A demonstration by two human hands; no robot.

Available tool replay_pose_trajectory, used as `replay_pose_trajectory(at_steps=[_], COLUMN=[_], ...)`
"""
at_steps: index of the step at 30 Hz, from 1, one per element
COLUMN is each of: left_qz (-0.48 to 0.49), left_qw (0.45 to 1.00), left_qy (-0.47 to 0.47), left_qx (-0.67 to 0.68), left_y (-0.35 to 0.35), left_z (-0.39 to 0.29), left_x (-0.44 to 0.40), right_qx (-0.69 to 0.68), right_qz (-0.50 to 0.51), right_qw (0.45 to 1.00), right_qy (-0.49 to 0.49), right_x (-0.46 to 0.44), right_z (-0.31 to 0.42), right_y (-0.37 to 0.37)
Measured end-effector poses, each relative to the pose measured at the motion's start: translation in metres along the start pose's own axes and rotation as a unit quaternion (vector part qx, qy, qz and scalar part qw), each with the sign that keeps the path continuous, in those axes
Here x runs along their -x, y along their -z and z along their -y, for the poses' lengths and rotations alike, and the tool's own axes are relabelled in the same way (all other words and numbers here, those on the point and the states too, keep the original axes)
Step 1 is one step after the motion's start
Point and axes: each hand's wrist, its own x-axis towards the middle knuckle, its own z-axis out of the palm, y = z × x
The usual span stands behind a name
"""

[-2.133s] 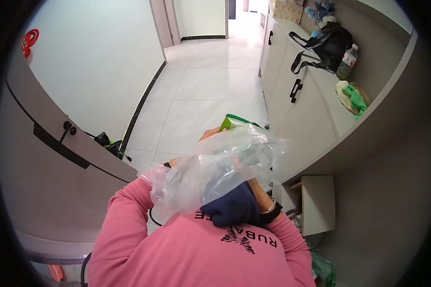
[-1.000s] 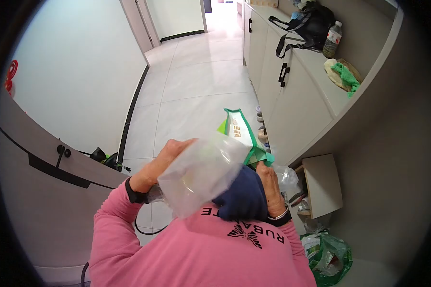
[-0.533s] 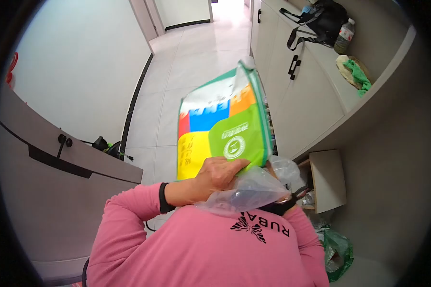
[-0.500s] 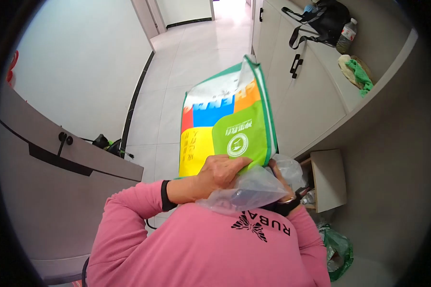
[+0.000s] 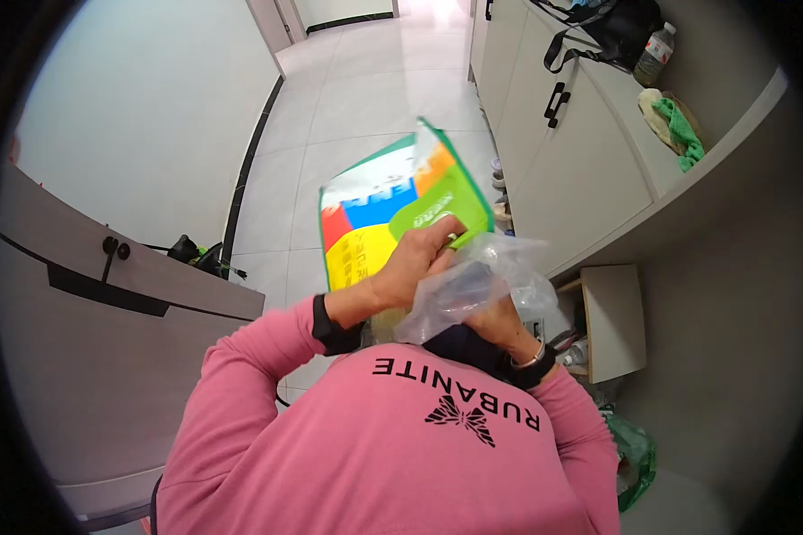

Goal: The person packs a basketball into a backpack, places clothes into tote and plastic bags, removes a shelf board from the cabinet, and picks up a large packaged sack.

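A colourful tote bag point(image 5: 366, 209) with green edging, printed in blocks of yellow, blue, red and green, is held out in front of my chest. My left hand point(image 5: 419, 260) is closed on its near right part, thumb and fingers bent over the printed side. Crumpled translucent plastic, a clear plastic bag point(image 5: 464, 290), hangs between my hands and over the fingers of my right hand point(image 5: 500, 323). That hand is closed around the plastic beside the tote, its fingertips partly hidden. Something dark shows beneath the plastic, against my shirt.
Grey cabinets point(image 5: 580, 152) line the right side, with a black bag point(image 5: 611, 36), a bottle point(image 5: 654, 55) and a green cloth point(image 5: 681, 134) on top. An open compartment point(image 5: 614, 321) and a green plastic bag point(image 5: 635, 459) lie low at right. A grey cabinet door point(image 5: 107, 357) stands left.
The tote bag has shifted left and tilted away, its upper part folding over. My left hand has moved up the bag, and the clear plastic bag has come up between both hands.
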Motion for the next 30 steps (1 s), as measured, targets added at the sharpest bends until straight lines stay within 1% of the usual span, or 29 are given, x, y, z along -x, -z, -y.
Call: replay_pose_trajectory(at_steps=[1, 2, 3, 4, 5, 6, 7, 9, 10, 11, 13, 14, 15, 16, 17, 18, 19, 20, 21, 22, 24, 26, 27, 29, 30], left_qz=[0.0, 0.042, 0.083, 0.084, 0.096, 0.108, 0.123, 0.059, 0.032, 0.033, 0.093, 0.098, 0.077, 0.056, 0.058, 0.058, 0.056, 0.067, 0.07, 0.051, 0.032, -0.05, -0.068, -0.065, -0.07], left_qw=[1.0, 0.998, 0.993, 0.99, 0.988, 0.987, 0.986, 0.988, 0.982, 0.982, 0.989, 0.988, 0.983, 0.975, 0.974, 0.964, 0.95, 0.914, 0.909, 0.905, 0.899, 0.875, 0.874, 0.852, 0.853], left_qy=[0.002, -0.036, -0.075, -0.112, -0.12, -0.11, -0.101, -0.088, -0.131, -0.132, -0.105, -0.108, -0.154, -0.201, -0.208, -0.226, -0.242, -0.253, -0.251, -0.268, -0.289, -0.3, -0.313, -0.34, -0.339], left_qx=[-0.002, -0.019, -0.037, -0.027, -0.02, -0.034, -0.049, -0.116, -0.133, -0.134, -0.054, -0.056, -0.065, -0.072, -0.071, -0.131, -0.189, -0.31, -0.325, -0.328, -0.329, -0.377, -0.367, -0.393, -0.392], left_y=[0.006, 0.011, 0.015, 0.018, 0.021, 0.025, 0.028, 0.038, 0.04, 0.043, 0.042, 0.041, 0.04, 0.039, 0.038, 0.035, 0.032, 0.03, 0.024, 0.017, 0.013, 0.026, 0.032, 0.04, 0.044], left_z=[-0.004, -0.008, -0.009, -0.008, -0.015, -0.021, -0.025, -0.025, -0.013, -0.014, -0.017, -0.017, -0.015, -0.014, -0.013, -0.014, -0.015, -0.022, -0.023, -0.019, -0.006, 0.008, 0.015, 0.022, 0.024], left_x=[-0.007, -0.015, -0.023, -0.03, -0.035, -0.035, -0.035, -0.033, -0.032, -0.031, -0.027, -0.029, -0.031, -0.033, -0.032, -0.029, -0.025, -0.018, -0.013, -0.012, -0.016, -0.027, -0.035, -0.041, -0.045], right_qx=[0.012, 0.01, 0.075, 0.139, 0.201, 0.213, 0.209, 0.165, -0.023, 0.014, -0.001, 0.117, 0.119, 0.078, 0.038, 0.201, -0.018, -0.014, -0.1, -0.187, -0.355, -0.507, -0.418, -0.498, -0.494], right_qz=[0.004, 0.006, 0.021, 0.034, 0.046, 0.025, 0.021, -0.02, -0.069, -0.062, -0.075, -0.042, -0.048, -0.091, -0.132, -0.131, -0.18, -0.181, -0.205, -0.227, -0.266, -0.289, -0.356, -0.304, -0.302], right_qw=[1.0, 1.0, 0.997, 0.988, 0.976, 0.973, 0.974, 0.986, 0.997, 0.998, 0.996, 0.984, 0.983, 0.985, 0.983, 0.956, 0.979, 0.978, 0.971, 0.954, 0.896, 0.811, 0.831, 0.799, 0.802], right_qy=[0.008, 0.008, 0.031, 0.052, 0.074, 0.084, 0.085, 0.021, -0.017, 0.017, 0.056, 0.126, 0.128, 0.123, 0.118, 0.166, 0.099, 0.1, 0.078, 0.055, 0.012, -0.028, -0.086, -0.147, -0.148], right_x=[-0.003, -0.007, -0.01, -0.014, -0.018, -0.028, -0.035, -0.045, -0.051, -0.056, -0.058, -0.061, -0.066, -0.072, -0.078, -0.085, -0.101, -0.099, -0.094, -0.086, -0.068, -0.059, -0.056, -0.065, -0.067], right_z=[-0.007, -0.01, -0.012, -0.014, -0.017, -0.025, -0.031, -0.038, -0.042, -0.043, -0.047, -0.041, -0.044, -0.052, -0.06, -0.068, -0.11, -0.109, -0.108, -0.108, -0.102, -0.085, -0.03, -0.021, -0.025], right_y=[-0.001, -0.002, -0.002, -0.003, -0.003, -0.006, -0.006, 0.004, 0.01, 0.019, 0.021, 0.025, 0.023, 0.019, 0.018, 0.027, 0.033, 0.038, 0.04, 0.041, 0.041, 0.045, 0.04, 0.051, 0.056])
